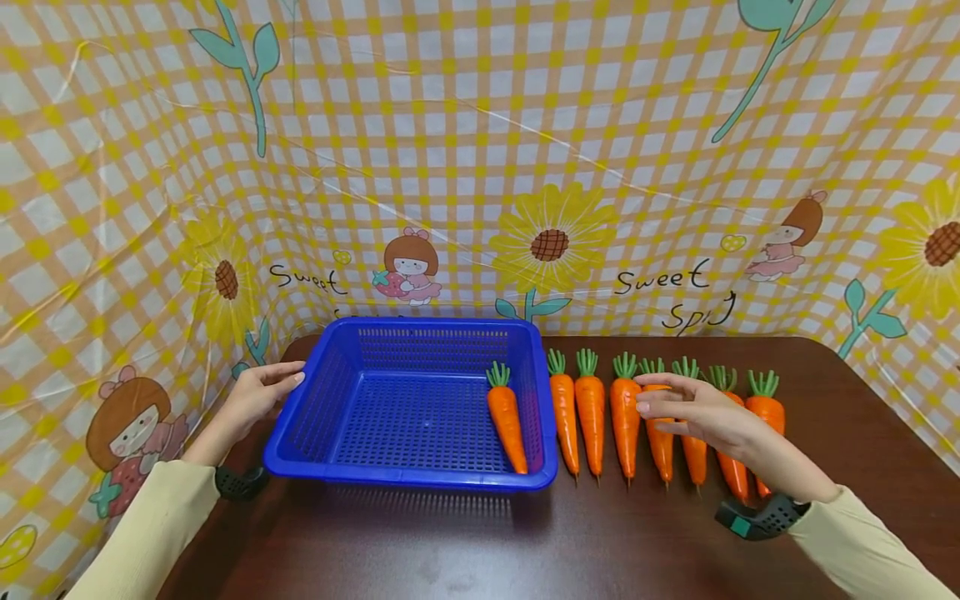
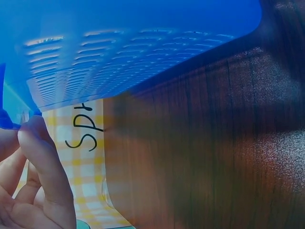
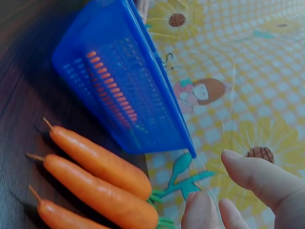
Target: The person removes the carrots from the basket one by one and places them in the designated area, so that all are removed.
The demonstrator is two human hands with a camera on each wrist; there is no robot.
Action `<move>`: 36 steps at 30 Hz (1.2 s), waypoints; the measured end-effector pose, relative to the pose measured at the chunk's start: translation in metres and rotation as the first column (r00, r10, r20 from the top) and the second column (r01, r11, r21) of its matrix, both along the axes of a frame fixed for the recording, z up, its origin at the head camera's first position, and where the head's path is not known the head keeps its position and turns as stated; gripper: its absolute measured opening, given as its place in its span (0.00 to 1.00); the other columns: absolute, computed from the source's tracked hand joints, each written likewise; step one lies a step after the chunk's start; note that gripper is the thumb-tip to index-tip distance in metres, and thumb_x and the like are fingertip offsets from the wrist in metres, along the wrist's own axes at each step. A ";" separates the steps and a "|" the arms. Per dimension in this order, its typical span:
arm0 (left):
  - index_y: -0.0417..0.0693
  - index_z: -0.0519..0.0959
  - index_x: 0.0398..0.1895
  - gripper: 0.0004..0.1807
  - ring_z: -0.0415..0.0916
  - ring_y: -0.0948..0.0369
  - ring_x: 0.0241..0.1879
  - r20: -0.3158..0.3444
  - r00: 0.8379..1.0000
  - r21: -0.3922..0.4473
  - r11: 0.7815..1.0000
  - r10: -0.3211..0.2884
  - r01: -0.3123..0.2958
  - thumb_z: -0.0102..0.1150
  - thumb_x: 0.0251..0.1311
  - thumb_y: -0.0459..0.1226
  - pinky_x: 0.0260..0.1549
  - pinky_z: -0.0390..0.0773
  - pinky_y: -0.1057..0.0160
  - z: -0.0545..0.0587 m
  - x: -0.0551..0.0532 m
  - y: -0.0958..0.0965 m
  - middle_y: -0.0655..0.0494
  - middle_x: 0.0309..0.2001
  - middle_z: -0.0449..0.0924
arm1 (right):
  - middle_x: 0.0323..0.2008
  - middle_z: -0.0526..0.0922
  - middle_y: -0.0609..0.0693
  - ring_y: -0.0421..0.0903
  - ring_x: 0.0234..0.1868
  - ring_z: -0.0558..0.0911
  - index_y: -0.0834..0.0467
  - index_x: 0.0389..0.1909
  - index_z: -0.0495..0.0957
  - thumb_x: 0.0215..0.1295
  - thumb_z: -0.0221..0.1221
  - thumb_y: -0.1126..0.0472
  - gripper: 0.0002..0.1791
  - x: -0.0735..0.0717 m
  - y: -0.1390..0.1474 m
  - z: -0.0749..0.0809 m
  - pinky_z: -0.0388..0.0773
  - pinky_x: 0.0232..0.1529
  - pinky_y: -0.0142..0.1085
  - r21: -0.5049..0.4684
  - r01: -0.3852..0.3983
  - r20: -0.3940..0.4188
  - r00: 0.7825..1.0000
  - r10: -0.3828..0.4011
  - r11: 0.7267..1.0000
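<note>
A blue plastic basket [image 1: 408, 477] with slotted sides sits left of centre on the table. Inside it, along the right wall, lies one carrot [image 1: 507, 421] with a green stem top. My left hand [image 1: 260, 396] pinches the basket's left rim between thumb and fingers, as the left wrist view also shows. Several carrots lie in a row right of the basket, tops toward the back, among them a carrot [image 1: 590, 412] near the basket. Over the row's middle hovers my right hand [image 1: 708, 417], fingers extended and holding nothing; it partly covers some carrots.
The dark wood table [image 1: 420, 550] ends at a checked cloth [image 1: 465, 150] with printed flowers and figures, hanging at the back and sides. Each wrist carries a black band, one of them the right band [image 1: 761, 517].
</note>
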State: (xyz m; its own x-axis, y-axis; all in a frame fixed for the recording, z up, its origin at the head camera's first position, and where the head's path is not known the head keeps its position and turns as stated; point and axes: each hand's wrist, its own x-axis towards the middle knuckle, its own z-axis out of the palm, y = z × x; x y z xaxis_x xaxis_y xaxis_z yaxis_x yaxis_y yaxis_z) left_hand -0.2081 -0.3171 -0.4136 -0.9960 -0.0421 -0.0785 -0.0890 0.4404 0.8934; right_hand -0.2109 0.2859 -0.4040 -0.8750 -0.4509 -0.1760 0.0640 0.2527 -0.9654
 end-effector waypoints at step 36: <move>0.35 0.67 0.66 0.28 0.81 0.69 0.31 -0.039 0.999 -0.037 0.999 0.025 -0.027 0.52 0.69 0.42 0.30 0.82 0.64 0.003 0.002 0.004 0.62 0.35 0.83 | 0.59 0.74 0.67 0.43 0.46 0.84 0.66 0.69 0.56 0.68 0.57 0.60 0.34 -0.010 -0.107 0.031 0.81 0.46 0.40 0.056 -0.061 -0.080 0.995 0.065 0.997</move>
